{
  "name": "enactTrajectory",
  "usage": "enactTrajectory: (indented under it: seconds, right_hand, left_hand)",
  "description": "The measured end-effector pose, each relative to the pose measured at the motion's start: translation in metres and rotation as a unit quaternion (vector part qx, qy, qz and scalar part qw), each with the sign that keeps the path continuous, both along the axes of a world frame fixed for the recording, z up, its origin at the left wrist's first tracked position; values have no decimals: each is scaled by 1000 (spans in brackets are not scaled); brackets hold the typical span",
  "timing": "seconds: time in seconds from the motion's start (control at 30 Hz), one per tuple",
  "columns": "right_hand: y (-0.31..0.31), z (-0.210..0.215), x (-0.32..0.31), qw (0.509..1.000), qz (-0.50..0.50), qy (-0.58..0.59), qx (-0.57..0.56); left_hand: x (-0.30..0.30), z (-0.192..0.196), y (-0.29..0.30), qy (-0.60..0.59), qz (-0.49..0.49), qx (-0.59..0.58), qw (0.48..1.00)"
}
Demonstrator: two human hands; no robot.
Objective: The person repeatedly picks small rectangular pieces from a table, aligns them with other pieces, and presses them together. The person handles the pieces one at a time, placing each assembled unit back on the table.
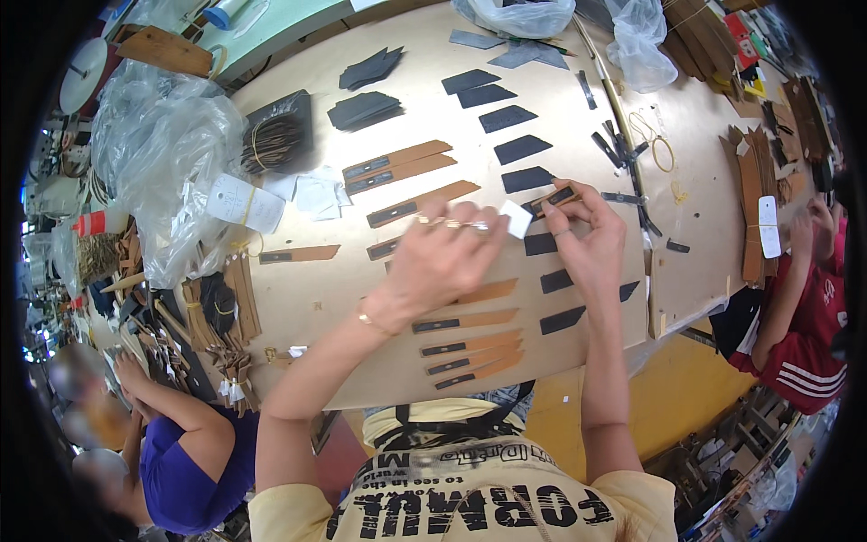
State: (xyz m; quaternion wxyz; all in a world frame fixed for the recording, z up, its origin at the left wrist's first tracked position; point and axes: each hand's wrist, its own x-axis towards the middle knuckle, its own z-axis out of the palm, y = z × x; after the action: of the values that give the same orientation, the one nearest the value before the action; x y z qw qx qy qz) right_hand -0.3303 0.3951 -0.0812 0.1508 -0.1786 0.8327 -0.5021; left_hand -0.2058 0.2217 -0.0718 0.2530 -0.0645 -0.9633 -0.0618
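Tan leather strip with a black insert (553, 199) sits pinched in my right hand (587, 239), fingers closed on it; my left hand (442, 257) grips a small white square (516, 219) beside it; pressing that down squarely seems next.

There is one view only, from a wide fisheye camera worn on the person's head, so no second view shares the scene. It looks steeply down and forward over the person's own chest, which fills the 6 o'clock edge, onto the counter (298, 298) that spreads from the centre up to 12 o'clock. The hands sit near the lens, just above the picture's centre, with the forearms rising to them from the lower edge. Straight edges of the counter bow toward the dark round rim. The wide angle also takes in a seated person at 8 o'clock and another at 3 o'clock, both farther off.
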Motion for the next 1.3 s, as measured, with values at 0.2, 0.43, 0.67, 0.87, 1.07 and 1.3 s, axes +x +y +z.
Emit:
enactTrajectory:
  seconds: [0.2, 0.43, 0.67, 0.87, 1.07, 1.3]
  right_hand:
    - [-2, -1, 1, 1000, -18, -14, -20]
    - [0, -2, -1, 1000, -10, -2, -17]
    - [1, 0, -3, 1000, -6, -28, -13]
    - [1, 4, -3, 999, 0, -51, -18]
    - [1, 5, -4, 998, 6, -61, -14]
    - [9, -1, -1, 992, 87, 94, 5]
  left_hand:
    - [-21, -15, 30, -71, 23, -97, 992]
    - [-18, -12, 29, -58, 3, -99, 993]
    - [-21, -10, 4, -24, -67, -130, 989]
    - [-36, -13, -22, -10, -251, -90, 964]
    - [-55, -19, -38, -29, -274, -123, 953]
    - [-52, -18, -35, -55, -263, -153, 951]
